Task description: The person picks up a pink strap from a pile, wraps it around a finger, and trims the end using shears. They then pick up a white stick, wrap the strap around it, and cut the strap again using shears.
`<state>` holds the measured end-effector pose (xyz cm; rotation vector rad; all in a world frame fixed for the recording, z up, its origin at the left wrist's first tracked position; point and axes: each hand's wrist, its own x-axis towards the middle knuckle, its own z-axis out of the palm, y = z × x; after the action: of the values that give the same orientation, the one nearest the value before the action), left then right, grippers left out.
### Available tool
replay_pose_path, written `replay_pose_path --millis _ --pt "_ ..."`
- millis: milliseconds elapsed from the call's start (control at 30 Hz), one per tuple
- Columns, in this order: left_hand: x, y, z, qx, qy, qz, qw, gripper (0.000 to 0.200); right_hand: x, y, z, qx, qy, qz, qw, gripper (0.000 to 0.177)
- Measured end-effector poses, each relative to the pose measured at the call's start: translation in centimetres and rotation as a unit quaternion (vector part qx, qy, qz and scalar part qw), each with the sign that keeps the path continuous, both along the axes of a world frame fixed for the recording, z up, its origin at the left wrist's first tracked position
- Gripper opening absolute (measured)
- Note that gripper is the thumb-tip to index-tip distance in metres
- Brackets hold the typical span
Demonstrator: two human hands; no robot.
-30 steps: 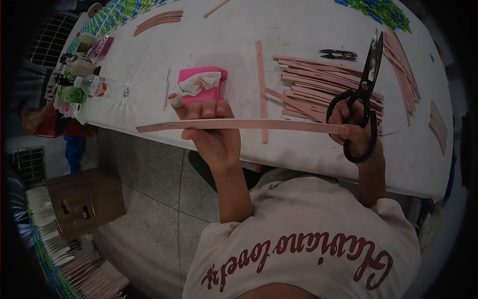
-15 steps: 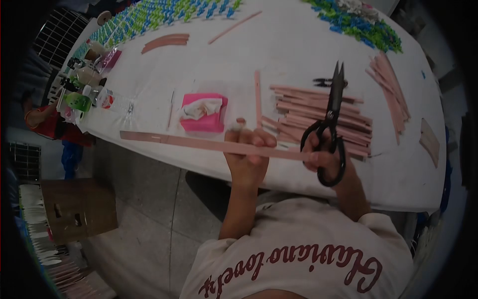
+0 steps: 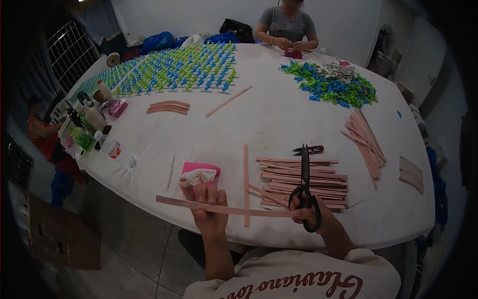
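Note:
A long pink strip (image 3: 249, 212) runs across in front of me above the near table edge. My left hand (image 3: 211, 217) is at the strip's left part, which crosses in front of its fingers; the fingertips point up, and the thumb's grip is not clear. My right hand (image 3: 311, 213) pinches the strip's right end. Black-handled scissors (image 3: 304, 172) are also in that hand, its fingers through the loops, blades pointing away from me. Beneath and beyond them lies a pile of pink strips (image 3: 308, 179). One separate strip (image 3: 246, 169) lies lengthwise beside the pile.
Small black snips (image 3: 313, 149) lie behind the pile. A pink tissue pack (image 3: 213, 172) is beyond my left hand. Bottles (image 3: 82, 138) stand at the left. Blue and green clips (image 3: 338, 89) are heaped at the far right. Across the table (image 3: 279, 132) sits another person (image 3: 288, 30).
My view has tilted up, bringing the person opposite into sight. My left hand has moved left, away from my right hand, and its fingers are straighter. The scissors stay in my right hand.

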<state>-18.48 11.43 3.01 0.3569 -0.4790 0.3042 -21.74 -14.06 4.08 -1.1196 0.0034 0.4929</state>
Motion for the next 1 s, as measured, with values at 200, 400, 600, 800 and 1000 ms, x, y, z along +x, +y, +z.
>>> replay_pose_path --millis 200,400,600,800,1000 --pt "-0.3 1.2 0.2 0.018 -0.047 -0.012 0.999 0.075 -0.3 0.1 0.3 -0.027 0.007 0.022 0.999 0.027" --pt "-0.4 1.6 0.5 -0.029 -0.061 -0.007 0.998 0.072 -0.3 -0.1 0.1 -0.024 0.013 0.031 0.999 0.029" --pt "-0.5 2.3 0.8 -0.037 -0.07 0.01 0.997 0.069 -0.3 -0.1 0.1 -0.055 0.011 0.035 0.998 0.03" --pt "-0.6 2.6 0.6 -0.053 -0.051 0.027 0.997 0.07 -0.3 -0.3 0.0 -0.06 0.024 0.038 0.997 0.029" --pt "-0.4 2.7 0.1 0.037 -0.01 0.037 0.999 0.071 -0.3 -0.7 -0.3 -0.066 0.023 0.012 0.998 0.029"
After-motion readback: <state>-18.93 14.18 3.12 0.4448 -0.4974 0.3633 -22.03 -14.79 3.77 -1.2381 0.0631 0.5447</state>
